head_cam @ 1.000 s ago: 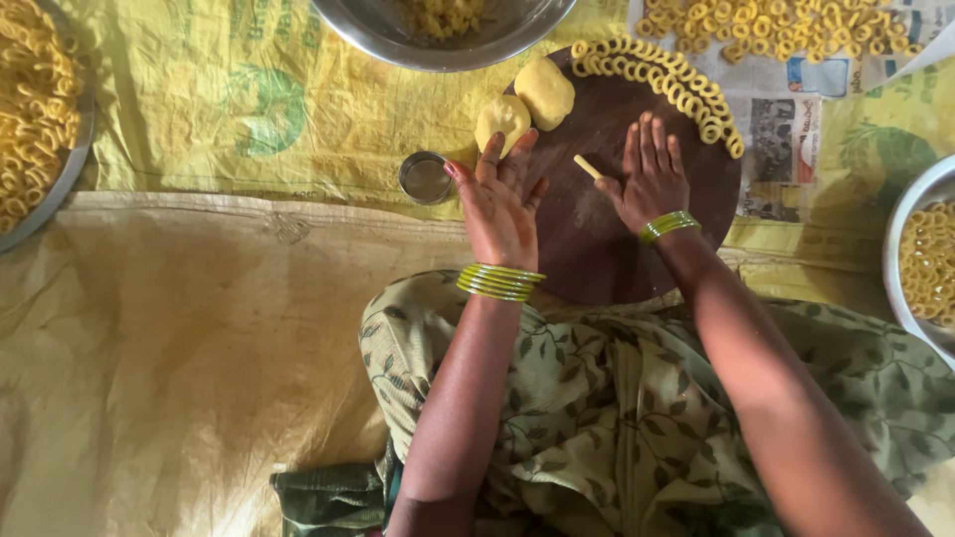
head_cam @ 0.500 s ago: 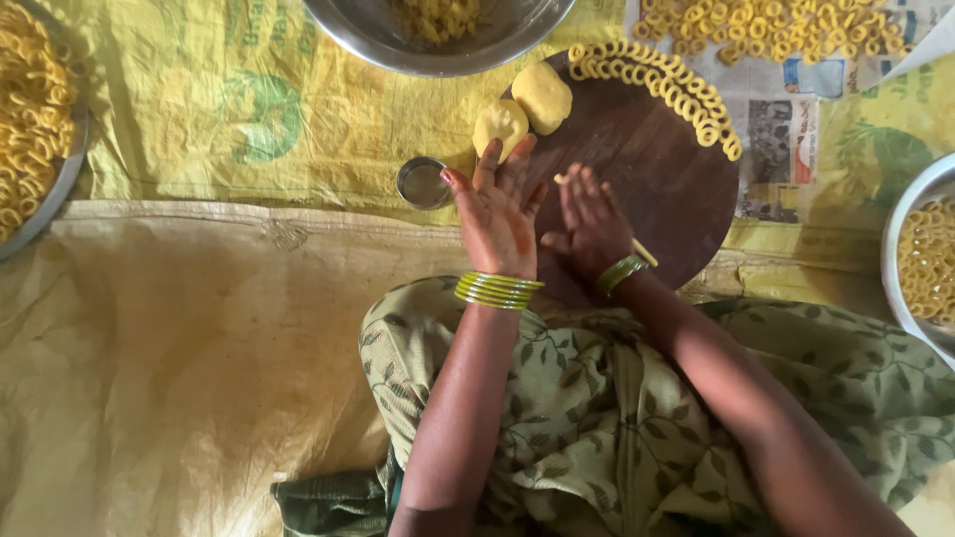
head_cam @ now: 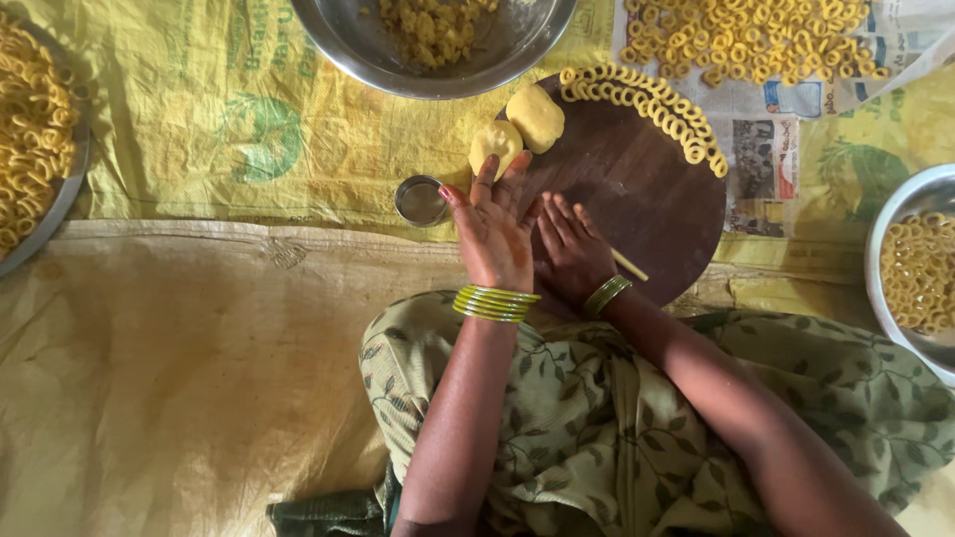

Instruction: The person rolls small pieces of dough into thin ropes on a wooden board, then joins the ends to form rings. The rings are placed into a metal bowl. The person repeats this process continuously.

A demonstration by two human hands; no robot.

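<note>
**Dough strip under two flat hands on a round board**

Dough strip, thin and pale, pokes out from under the right hand at the near edge of the board, just beside the wrist bangles. Nearest the camera lies a lap in green leaf-print cloth, with both forearms reaching out over it. The left hand lies flat, fingers spread wide and pointing away, its heel over the board's near-left rim; it grips nothing. The right hand lies just beside it, touching it, palm down and fingers straight, pressed onto the board over the strip; nothing is closed in it. Both wrists wear green bangles.

Left of the left hand's fingertips, a small steel cup sits on the yellow sack. Just past those fingertips, two dough balls rest at the board's far-left edge, touching each other. A curved row of rings lines the far-right rim.

Farther off, a steel bowl holds dough crumbs. More rings lie on newspaper at far right, in a plate at far left and in a bowl at right.
</note>
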